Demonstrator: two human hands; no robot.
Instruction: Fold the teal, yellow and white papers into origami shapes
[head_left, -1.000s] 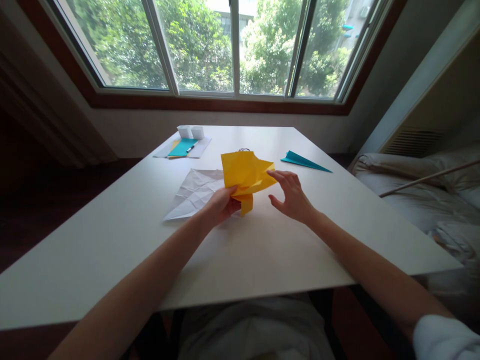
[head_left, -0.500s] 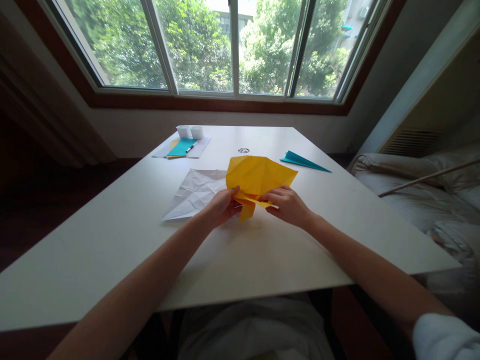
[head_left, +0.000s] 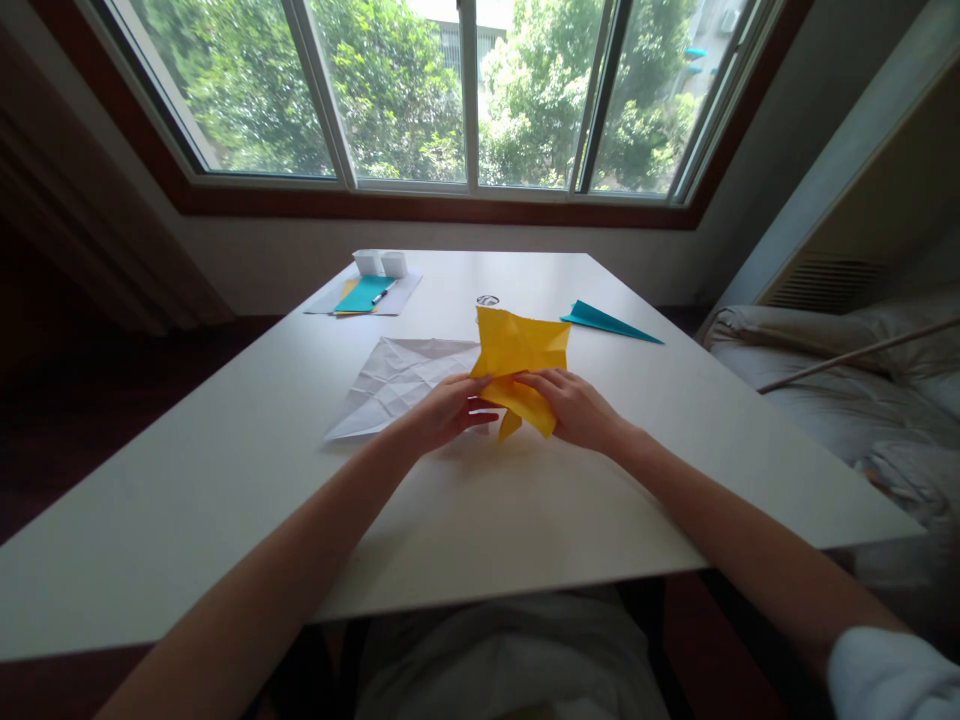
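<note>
Left hand [head_left: 448,406] and right hand [head_left: 582,406] pinch the creased yellow paper sheet [head_left: 523,340] left and right; light, even grips should prevent tearing.

paper [head_left: 523,342] above table [head_left: 525,530], before window [head_left: 405,110]

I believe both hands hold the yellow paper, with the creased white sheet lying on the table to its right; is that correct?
Not quite: the head view shows the creased white sheet left of the yellow paper; the rest holds.
</note>
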